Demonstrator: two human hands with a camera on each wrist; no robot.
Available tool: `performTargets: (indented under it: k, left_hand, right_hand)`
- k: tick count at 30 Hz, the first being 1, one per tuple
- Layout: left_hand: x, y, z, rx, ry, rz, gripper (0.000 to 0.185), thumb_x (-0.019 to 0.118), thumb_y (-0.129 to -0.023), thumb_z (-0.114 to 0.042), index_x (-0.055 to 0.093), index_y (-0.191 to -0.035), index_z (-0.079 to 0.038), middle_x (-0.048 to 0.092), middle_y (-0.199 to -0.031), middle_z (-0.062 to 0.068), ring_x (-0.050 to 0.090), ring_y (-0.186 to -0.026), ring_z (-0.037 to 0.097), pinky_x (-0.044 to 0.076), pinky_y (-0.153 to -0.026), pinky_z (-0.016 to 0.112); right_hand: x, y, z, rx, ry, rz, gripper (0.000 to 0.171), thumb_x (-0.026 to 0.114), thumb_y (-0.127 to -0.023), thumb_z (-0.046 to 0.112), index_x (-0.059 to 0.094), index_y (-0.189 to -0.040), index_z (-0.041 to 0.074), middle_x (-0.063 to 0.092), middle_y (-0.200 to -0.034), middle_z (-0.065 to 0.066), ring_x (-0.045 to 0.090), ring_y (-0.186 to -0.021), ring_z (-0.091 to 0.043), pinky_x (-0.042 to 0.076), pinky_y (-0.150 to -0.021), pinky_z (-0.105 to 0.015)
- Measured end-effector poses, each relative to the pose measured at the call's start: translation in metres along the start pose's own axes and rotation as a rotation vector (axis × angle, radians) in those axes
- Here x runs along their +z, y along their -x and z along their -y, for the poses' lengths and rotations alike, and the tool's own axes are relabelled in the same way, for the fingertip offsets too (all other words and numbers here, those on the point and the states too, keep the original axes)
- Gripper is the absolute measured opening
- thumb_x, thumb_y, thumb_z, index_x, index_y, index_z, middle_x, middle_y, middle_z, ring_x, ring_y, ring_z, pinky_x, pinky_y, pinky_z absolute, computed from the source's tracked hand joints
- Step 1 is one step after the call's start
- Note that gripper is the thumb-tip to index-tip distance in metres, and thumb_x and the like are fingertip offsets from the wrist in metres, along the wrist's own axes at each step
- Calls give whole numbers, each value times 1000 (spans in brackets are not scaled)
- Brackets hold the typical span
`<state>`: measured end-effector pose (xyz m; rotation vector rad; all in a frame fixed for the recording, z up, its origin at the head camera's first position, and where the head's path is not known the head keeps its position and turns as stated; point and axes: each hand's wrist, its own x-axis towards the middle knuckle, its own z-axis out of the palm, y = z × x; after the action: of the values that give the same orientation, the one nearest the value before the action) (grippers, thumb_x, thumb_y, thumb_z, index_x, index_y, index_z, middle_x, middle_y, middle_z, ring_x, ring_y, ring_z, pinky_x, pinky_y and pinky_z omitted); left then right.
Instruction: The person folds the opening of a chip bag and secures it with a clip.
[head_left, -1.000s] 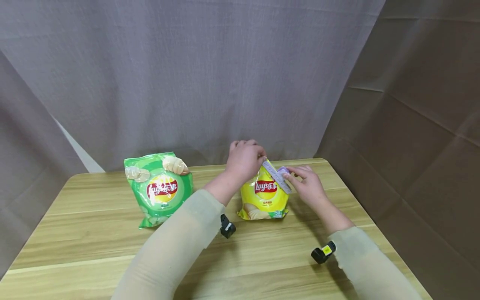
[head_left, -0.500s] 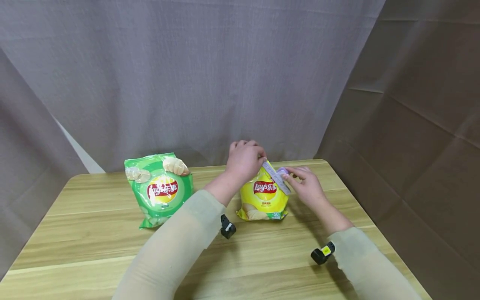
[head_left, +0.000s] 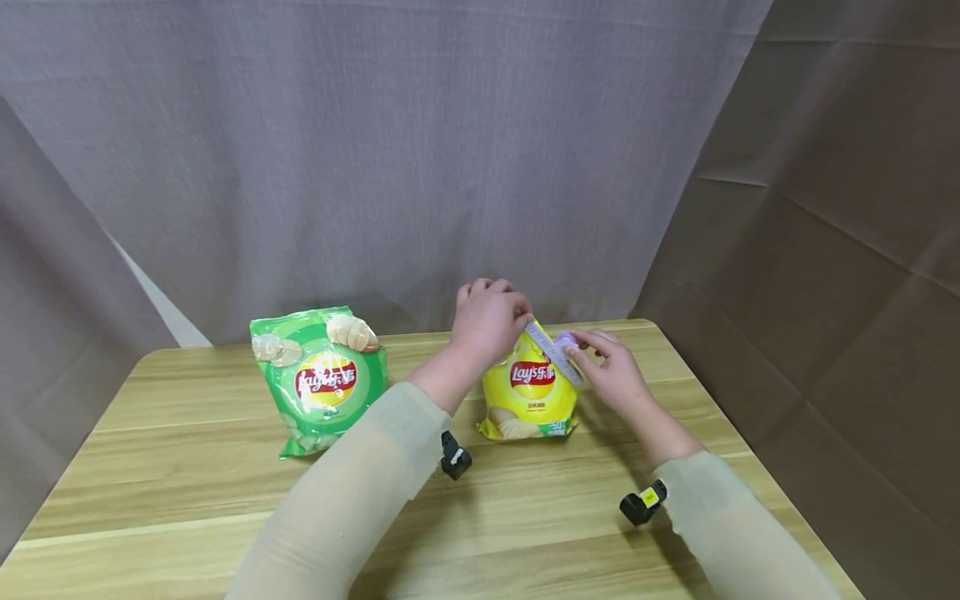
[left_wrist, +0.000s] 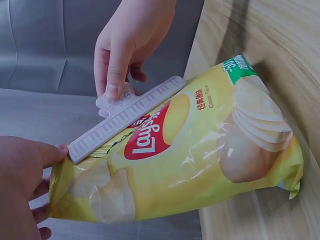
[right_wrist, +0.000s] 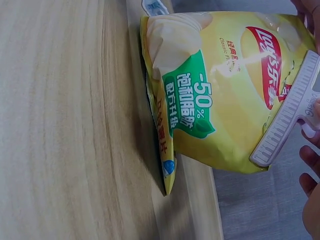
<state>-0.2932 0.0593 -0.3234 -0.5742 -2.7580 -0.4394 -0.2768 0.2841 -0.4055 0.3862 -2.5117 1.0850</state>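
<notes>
Green bag point(head_left: 318, 379) upright on desk point(head_left: 187, 467), left, untouched. Left hand point(head_left: 489, 319) grasps top corner of yellow bag point(head_left: 528, 392), standing mid-desk toward back edge. Clip point(head_left: 553, 353) sits slanted across bag's top. Right hand point(head_left: 611, 371) pinches clip's tab, fingers point(left_wrist: 114, 70) curled.

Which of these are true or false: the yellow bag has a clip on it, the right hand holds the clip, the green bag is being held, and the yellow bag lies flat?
1. A clip sits across the yellow bag. True.
2. The right hand pinches the clip. True.
3. The left hand holds the green bag. False: it grips the yellow bag's top; the green bag stands apart, untouched.
4. The yellow bag lies flat on the table. False: it stands upright.
</notes>
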Motion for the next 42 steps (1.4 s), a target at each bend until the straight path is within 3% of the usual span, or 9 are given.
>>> performTargets:
  k: [10, 19, 30, 42]
  left_hand:
    - [2, 2, 3, -16, 43, 17, 29, 54, -100, -47, 69, -117, -30, 60, -131, -5, 46, -129, 23, 26, -113, 46]
    - [3, 4, 8, -18, 54, 24, 36, 52, -99, -50, 64, -126, -28, 60, -132, -4, 47, -129, 24, 28, -112, 45]
    - [5, 8, 14, -21, 48, 6, 43, 54, -99, -51, 60, -132, -24, 59, -133, -1, 48, -126, 24, 30, -110, 44]
    - [8, 12, 20, -43, 77, -14, 48, 57, -98, -49, 55, -137, -22, 55, -137, 0, 46, -128, 23, 31, -110, 44]
  right_hand:
    - [1, -5, 0, 5, -32, 3, 36, 65, -98, 20, 63, -128, 0, 64, -110, -16, 55, -103, -29, 41, -89, -43]
    - [4, -6, 2, 77, -75, 55, 41, 60, -100, 27, 57, -135, 5, 61, -117, -16, 53, -107, -27, 41, -91, -42]
    - [6, -9, 0, 82, -80, 101, 50, 61, -99, 20, 47, -145, 5, 58, -125, -20, 52, -112, -31, 43, -91, -42]
    - [12, -7, -3, 88, -113, 68, 55, 62, -99, 20, 41, -147, 4, 53, -131, -20, 49, -117, -34, 42, -93, -44]
